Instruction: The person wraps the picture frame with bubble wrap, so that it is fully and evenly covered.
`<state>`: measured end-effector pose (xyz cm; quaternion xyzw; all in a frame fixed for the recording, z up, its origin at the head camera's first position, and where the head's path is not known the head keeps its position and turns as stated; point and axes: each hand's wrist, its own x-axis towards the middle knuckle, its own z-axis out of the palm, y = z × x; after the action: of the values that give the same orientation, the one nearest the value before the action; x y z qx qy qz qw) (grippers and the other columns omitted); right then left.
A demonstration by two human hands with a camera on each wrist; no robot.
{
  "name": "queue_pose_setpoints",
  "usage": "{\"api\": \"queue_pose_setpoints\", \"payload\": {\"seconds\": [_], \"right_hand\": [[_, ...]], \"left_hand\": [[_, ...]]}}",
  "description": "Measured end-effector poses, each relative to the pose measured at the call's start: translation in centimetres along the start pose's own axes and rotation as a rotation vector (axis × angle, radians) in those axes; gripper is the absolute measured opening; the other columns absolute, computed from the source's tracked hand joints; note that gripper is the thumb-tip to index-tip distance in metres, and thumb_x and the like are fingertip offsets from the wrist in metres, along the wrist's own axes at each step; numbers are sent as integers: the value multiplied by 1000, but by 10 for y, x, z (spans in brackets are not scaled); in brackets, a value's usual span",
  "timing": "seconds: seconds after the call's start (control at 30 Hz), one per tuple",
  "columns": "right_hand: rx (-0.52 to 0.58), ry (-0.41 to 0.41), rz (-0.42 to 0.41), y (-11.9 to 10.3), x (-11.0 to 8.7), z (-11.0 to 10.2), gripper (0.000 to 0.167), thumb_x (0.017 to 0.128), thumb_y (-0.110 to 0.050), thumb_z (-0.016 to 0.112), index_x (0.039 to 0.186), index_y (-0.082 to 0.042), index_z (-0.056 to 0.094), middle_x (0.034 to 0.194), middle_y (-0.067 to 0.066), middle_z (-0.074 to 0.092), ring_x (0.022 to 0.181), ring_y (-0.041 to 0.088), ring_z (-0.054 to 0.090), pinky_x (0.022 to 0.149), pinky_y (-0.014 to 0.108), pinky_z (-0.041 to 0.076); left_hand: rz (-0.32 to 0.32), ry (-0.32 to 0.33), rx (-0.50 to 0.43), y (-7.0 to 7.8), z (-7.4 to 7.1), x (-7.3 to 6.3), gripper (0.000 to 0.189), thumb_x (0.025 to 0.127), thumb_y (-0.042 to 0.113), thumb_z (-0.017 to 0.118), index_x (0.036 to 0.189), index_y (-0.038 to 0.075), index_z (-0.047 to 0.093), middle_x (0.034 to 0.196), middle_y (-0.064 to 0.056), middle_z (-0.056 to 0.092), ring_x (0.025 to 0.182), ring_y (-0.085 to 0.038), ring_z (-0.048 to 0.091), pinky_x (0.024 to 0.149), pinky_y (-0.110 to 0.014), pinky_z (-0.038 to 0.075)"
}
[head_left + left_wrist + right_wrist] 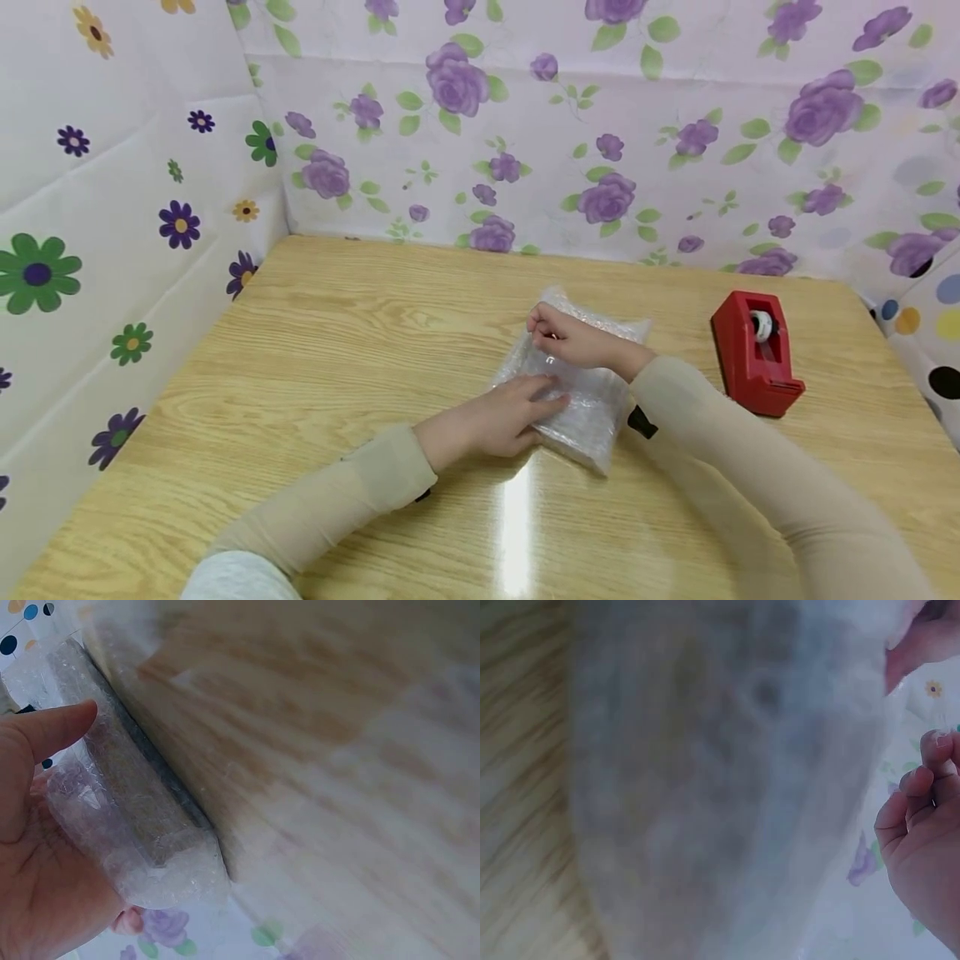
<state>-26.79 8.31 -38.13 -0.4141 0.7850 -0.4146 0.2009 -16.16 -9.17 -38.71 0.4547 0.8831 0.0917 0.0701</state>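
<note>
A flat package in clear bubble wrap (592, 417) lies at an angle on the wooden table. In the left wrist view a straight dark edge runs along the bubble wrap (135, 795). My left hand (504, 417) rests on its near left side, fingers spread over the wrap; the left wrist view has the thumb of this hand (52, 847) stretched along the package. Over the package's upper part is my right hand (573, 335) with curled fingers, and nothing shows in its grasp. The right wrist view catches those bent fingers of the right hand (930, 825) beside the blurred wrap.
To the right of the package stands a red tape dispenser (757, 358) with a small roll in it. Flower-patterned sheets (525, 125) hang behind the table (360, 333) and along its left side. Light-coloured sleeves (720, 433) cover both forearms.
</note>
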Motion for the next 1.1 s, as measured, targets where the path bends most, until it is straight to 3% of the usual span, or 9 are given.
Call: {"api": "queue_pose_setpoints", "payload": {"seconds": [0.13, 0.3, 0.63, 0.87, 1.1], "right_hand": [[30, -13, 18, 3, 7, 3, 10, 96, 3, 44, 105, 4, 37, 74, 2, 46, 67, 10, 39, 62, 20, 33], [22, -18, 39, 9, 9, 5, 10, 96, 4, 43, 104, 3, 38, 76, 3, 48, 69, 10, 42, 63, 20, 35], [-91, 26, 78, 13, 10, 7, 11, 93, 3, 46, 103, 0, 43, 75, 8, 55, 67, 11, 43, 64, 22, 37], [-208, 102, 36, 9, 8, 9, 12, 85, -1, 49, 94, -8, 45, 68, -3, 51, 60, 8, 42, 62, 24, 37], [-363, 117, 221, 3, 13, 9, 11, 85, -9, 59, 92, -8, 50, 75, 1, 59, 70, 14, 53, 82, 43, 37]], "left_hand": [[11, 15, 10, 0, 0, 0, 58, 90, 20, 62, 143, 6, 42, 144, -23, 39, 135, -34, 37, 115, -44, 30], [-5, -13, 11, 1, 1, 1, 58, 91, 22, 60, 144, 8, 41, 146, -22, 37, 137, -33, 34, 116, -43, 28], [-13, -28, 0, 0, 0, 1, 58, 92, 22, 60, 145, 8, 39, 147, -21, 35, 138, -33, 33, 116, -43, 27], [-24, -41, 12, 0, 0, 2, 60, 92, 22, 60, 146, 9, 38, 148, -20, 34, 138, -32, 33, 117, -42, 27], [-16, -30, 0, -1, 0, 2, 59, 91, 20, 61, 145, 8, 39, 147, -21, 35, 137, -33, 34, 117, -42, 27]]}}
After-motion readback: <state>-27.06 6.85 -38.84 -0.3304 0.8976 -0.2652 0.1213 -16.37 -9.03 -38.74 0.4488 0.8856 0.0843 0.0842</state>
